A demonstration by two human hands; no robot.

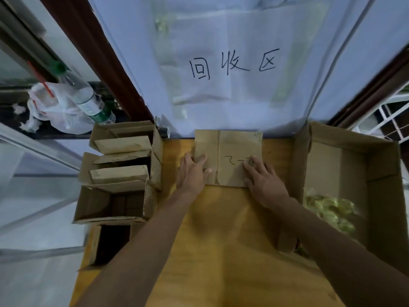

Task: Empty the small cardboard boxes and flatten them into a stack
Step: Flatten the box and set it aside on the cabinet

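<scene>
A white sheet (232,63) beyond the hands reads "回收区". Left hand (192,171) and right hand (263,182), fingers spread, press the flattened box (230,147) onto the bench (221,229), the right one partly covering its handwritten mark.

Brown card on a yellow-orange table (221,240), under a pale sheet (221,103).

The flat box (230,160) at centre is plain kraft brown with a black handwritten mark. The small boxes (120,175) at 9 o'clock are the same brown, with dark insides. The big box (380,196) at 3 o'clock is brown too; its contents (329,211) are glossy yellow-green, perhaps wrappers, too blurred to say. At 12 o'clock the sheet is bluish white with three black handwritten characters. At 10 o'clock are a clear bottle (87,98) with a green cap and a green-and-white label, and a white bag (57,114) with red streaks. The frame (88,47) beside them is dark red-brown.
</scene>
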